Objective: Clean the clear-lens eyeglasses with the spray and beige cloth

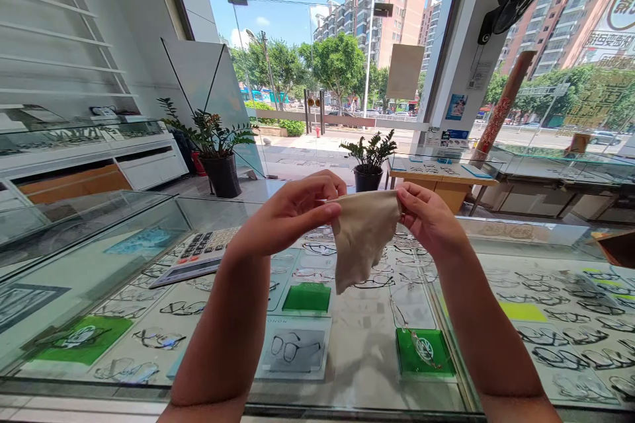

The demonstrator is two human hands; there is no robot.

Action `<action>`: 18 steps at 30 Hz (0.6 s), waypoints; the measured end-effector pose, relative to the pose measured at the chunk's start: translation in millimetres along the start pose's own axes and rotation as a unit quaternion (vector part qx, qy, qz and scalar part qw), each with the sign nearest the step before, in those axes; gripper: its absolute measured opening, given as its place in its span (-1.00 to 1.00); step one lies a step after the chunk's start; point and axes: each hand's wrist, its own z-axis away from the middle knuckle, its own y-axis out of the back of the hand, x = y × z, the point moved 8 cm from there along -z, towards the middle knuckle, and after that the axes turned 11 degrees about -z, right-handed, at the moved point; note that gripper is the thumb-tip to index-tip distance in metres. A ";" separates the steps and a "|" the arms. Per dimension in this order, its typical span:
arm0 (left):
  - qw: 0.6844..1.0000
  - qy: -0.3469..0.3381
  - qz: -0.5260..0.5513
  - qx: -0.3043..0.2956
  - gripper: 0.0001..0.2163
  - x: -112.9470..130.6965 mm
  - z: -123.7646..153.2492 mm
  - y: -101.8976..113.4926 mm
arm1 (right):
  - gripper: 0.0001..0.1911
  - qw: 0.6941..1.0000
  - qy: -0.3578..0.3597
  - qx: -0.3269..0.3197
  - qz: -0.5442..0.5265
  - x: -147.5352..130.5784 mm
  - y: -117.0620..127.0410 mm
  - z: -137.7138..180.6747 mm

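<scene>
A small beige cleaning cloth (364,234) hangs between my two hands, above a glass display case. My left hand (302,208) pinches its upper left corner between thumb and fingers. At the upper right corner, my right hand (424,211) grips the cloth with thumb and fingertips. The top edge is stretched nearly straight, while the lower part droops with an uneven edge. Beneath the glass lie several eyeglasses (292,347) and green display cards (306,297). A calculator (201,252) rests on the glass to the left of my left forearm.
The glass display case (357,344) spans the foreground, with more eyeglasses (560,357) at right. Beyond it stand two potted plants (221,175), a wooden-fronted display table (441,178) and glass doors facing a street. A black fan (513,0) is mounted on the pillar.
</scene>
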 end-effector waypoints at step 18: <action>0.943 0.013 -0.325 0.075 -0.84 28.3 6.8 -35.8 | -0.68 0.949 0.216 0.156 0.166 1.5 7.2 1.3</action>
